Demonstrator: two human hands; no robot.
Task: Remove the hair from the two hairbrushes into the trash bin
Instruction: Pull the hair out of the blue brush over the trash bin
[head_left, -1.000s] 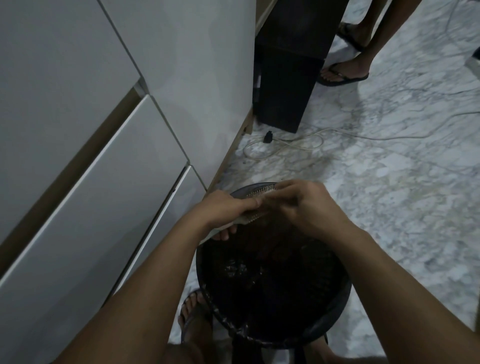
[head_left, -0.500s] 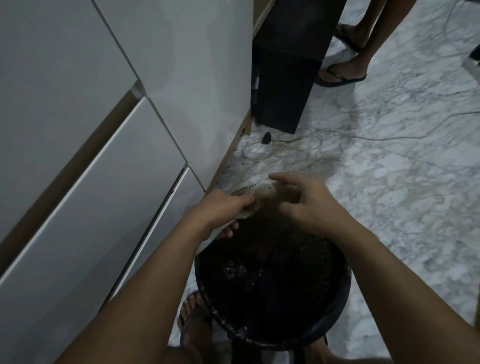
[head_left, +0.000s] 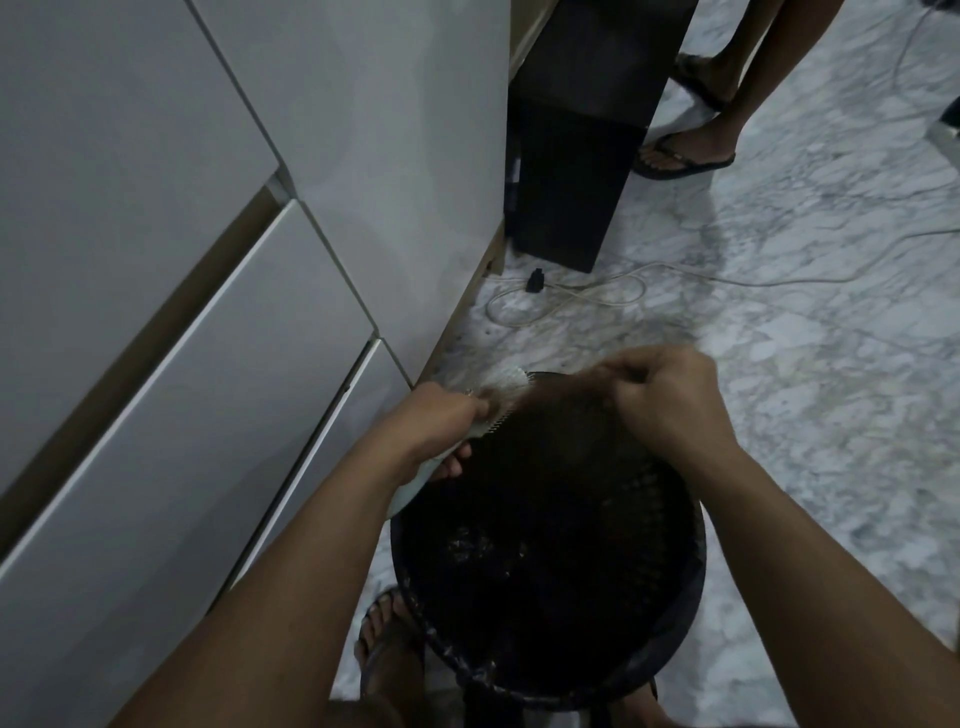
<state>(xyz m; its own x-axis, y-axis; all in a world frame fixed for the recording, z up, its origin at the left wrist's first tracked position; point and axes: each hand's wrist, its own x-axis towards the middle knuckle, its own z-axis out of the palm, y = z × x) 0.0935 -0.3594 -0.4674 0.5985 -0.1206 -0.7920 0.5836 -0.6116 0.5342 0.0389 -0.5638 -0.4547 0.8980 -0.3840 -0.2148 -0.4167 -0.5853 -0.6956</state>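
A pale hairbrush (head_left: 501, 387) is held over the far rim of the round black trash bin (head_left: 691, 613). My left hand (head_left: 441, 421) is closed around its handle, whose pale end sticks out below my wrist. My right hand (head_left: 660, 395) is pinched shut on a thin web of brown hair (head_left: 561, 396) that stretches from the bristles to my fingers. A small tuft still clings beside my left thumb. Only one brush is in view.
White cabinet drawers (head_left: 197, 395) stand close on the left. A black box (head_left: 566, 171) sits behind the bin, with a white cable (head_left: 571, 296) looped on the marble floor. Another person's sandalled feet (head_left: 680, 156) are at the back. My own foot (head_left: 384, 634) is beside the bin.
My right hand has moved to the right, away from the brush, drawing the hair out into a stretched strand. My left hand has kept the brush in place over the bin.
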